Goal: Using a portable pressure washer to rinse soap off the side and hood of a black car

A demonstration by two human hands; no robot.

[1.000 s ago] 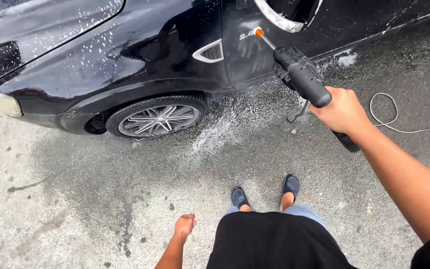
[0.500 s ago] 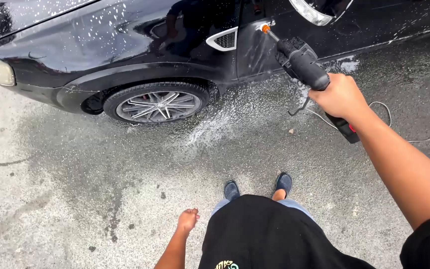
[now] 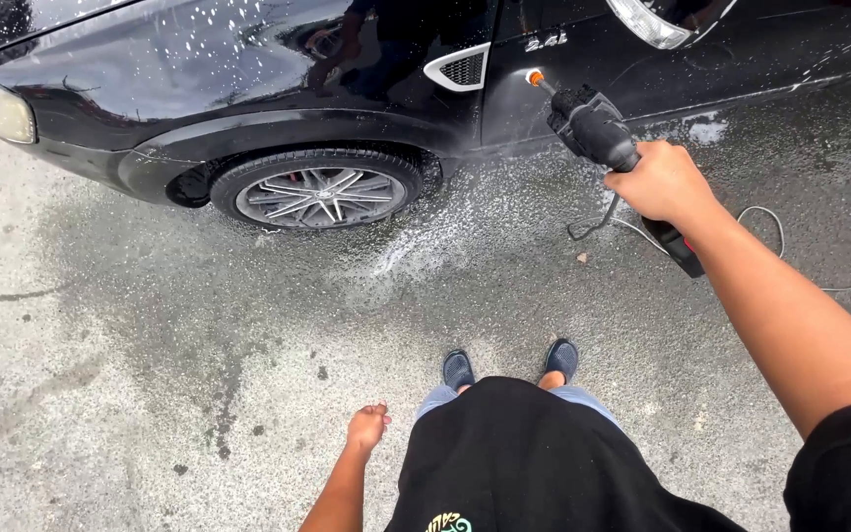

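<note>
My right hand, upper right of frame, is clamped on the black spray gun, its nozzle aimed at the wet black car. My left hand hangs open, bottom centre.

Right hand hides the spray gun handle

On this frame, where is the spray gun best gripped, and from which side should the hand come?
Grip the spray gun by its handle at the rear, where the right hand already wraps it, coming from behind and above. The orange nozzle points at the black car, and the hose trails from the handle's base, so the rear probably gives the best aim. The left hand hangs free.
</note>
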